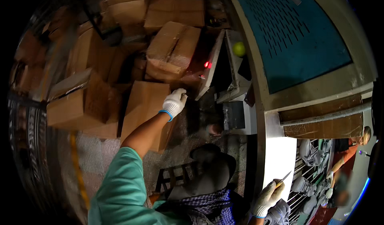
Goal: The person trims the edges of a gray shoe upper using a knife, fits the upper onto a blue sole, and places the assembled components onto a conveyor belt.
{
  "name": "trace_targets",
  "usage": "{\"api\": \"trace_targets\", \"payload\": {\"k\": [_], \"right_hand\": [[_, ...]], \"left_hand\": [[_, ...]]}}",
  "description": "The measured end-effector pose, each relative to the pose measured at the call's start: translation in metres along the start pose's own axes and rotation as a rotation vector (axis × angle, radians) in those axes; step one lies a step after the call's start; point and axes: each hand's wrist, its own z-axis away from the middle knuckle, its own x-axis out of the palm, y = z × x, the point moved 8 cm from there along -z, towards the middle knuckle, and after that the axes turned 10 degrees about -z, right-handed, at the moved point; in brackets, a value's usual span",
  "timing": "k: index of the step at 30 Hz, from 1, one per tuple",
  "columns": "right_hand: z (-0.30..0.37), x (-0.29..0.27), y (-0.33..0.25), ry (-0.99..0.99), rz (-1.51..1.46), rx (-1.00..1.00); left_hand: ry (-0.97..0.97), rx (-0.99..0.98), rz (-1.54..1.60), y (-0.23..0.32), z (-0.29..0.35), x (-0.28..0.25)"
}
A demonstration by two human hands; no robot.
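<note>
My left hand (175, 102), in a white knit glove with a blue cuff, reaches out over the end of a tall cardboard box (146, 99). Its fingers are curled closed; whether anything is in them I cannot make out. At the lower right, my right hand (267, 199), gloved likewise, grips a thin pointed tool (285, 177) with a yellowish handle, its tip aimed up and right. This hand is beside a brightly lit white surface (276, 159). Grey shoes (305, 185) lie on a barred rack just right of it.
Several cardboard boxes (172, 49) are piled at the far left and middle. A machine with a teal slotted panel (288, 37) fills the upper right, with a yellow-green ball (239, 49) at its side. A co-worker's gloved hand (329, 193) is by the shoes at right.
</note>
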Motion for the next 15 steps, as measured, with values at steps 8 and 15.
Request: {"api": "trace_targets", "payload": {"k": [8,15], "right_hand": [[-0.048,0.016,-0.026,-0.012,0.520,0.058],[-0.026,0.022,-0.009,-0.121,0.245,0.231]], "left_hand": [[-0.639,0.361,-0.743,-0.095,-0.201,0.214],[-0.576,0.358,-0.830,0.003,-0.247,0.276]]}}
